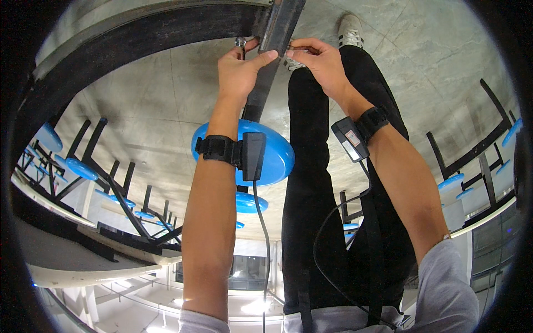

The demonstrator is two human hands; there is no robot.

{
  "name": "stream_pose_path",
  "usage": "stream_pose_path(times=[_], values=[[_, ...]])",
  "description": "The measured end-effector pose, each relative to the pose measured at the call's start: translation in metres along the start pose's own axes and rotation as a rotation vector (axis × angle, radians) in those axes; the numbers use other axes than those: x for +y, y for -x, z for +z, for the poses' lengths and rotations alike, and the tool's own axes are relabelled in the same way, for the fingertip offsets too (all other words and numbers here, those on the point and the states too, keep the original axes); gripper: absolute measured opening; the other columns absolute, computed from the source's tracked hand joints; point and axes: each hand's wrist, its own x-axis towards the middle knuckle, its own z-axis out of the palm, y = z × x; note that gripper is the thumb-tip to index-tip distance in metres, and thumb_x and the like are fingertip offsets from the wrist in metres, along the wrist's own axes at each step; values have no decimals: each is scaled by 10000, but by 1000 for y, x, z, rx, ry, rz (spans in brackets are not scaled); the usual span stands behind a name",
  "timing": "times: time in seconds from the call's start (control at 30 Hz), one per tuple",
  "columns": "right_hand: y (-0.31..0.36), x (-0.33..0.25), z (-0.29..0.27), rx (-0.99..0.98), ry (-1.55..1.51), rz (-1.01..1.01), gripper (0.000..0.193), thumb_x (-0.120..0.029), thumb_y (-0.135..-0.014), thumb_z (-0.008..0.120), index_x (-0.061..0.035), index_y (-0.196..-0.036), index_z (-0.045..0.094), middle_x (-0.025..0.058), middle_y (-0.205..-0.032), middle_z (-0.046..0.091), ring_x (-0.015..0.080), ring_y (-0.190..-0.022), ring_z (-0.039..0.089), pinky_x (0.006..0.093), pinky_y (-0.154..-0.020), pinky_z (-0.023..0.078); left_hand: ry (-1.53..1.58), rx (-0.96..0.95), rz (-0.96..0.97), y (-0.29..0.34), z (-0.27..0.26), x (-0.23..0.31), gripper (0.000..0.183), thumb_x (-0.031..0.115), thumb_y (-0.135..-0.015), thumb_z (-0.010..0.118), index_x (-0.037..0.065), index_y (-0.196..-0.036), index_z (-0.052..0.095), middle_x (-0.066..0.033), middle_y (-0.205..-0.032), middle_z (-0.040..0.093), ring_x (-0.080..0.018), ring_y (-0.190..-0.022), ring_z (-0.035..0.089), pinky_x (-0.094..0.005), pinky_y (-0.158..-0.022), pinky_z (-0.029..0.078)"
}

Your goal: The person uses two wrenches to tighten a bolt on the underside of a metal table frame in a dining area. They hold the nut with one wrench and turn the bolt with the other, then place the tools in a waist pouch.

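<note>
My left hand (239, 72) is closed around a ratchet wrench (240, 42) with a shiny round head, most of it hidden behind the palm. Its thumb presses on the face of a black metal beam (272, 41), and its fingers reach behind. On the beam's other side my right hand (322, 64) pinches thumb and forefinger together at the edge. Whatever lies between those fingertips is too small to make out. Below the left hand, a blue round seat (277, 158) is fixed near the beam's lower end.
A wide curved black frame (150, 41) arches over the upper left. More blue seats on black frames stand at left (80, 168) and right (451, 182). Strapped to both my wrists are black boxes with cables (254, 156). My legs and a white shoe (350, 32) are at right.
</note>
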Motion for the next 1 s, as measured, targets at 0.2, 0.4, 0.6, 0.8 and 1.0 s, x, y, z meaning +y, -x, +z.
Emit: stream_pose_path(times=[0.2,0.4,0.6,0.8,1.0], values=[[2,-2,0,3,22,-15,262,-163,-779,704,-10,-987,657,28,-835,651,92,-749,571,216,-681,431,-74,-23,-8,0,-1,-1,538,113,-703,773,-83,-1136,520,-141,-1057,603,-169,-892,595,-280,-791,482],[-3,-4,2,6,197,-11,310,-271,-864,615,9,-991,646,47,-782,656,75,-727,562,217,-655,434,-16,-41,19,-2,-1,-3,540,106,-698,777,-87,-1131,519,-145,-1052,603,-171,-895,593,-282,-792,484],[-6,-1,-1,-61,216,47,331,-301,-901,575,12,-993,629,43,-847,643,87,-768,529,223,-735,404,-37,-25,24,0,2,-2,549,126,-689,788,-83,-1125,528,-143,-1049,606,-168,-880,594,-281,-793,479],[-2,-1,-2,-28,35,20,286,-196,-805,694,-6,-1013,641,40,-891,647,91,-775,559,217,-690,433,-82,-14,33,-1,-2,-2,546,138,-692,787,-79,-1123,532,-135,-1033,613,-165,-881,594,-280,-789,475],[1,-2,-5,-12,-80,66,305,-143,-768,720,13,-1016,637,61,-917,644,115,-851,590,227,-771,448,-61,-23,14,-1,2,-1,556,138,-693,786,-83,-1135,529,-135,-1042,611,-162,-876,597,-276,-785,476]])
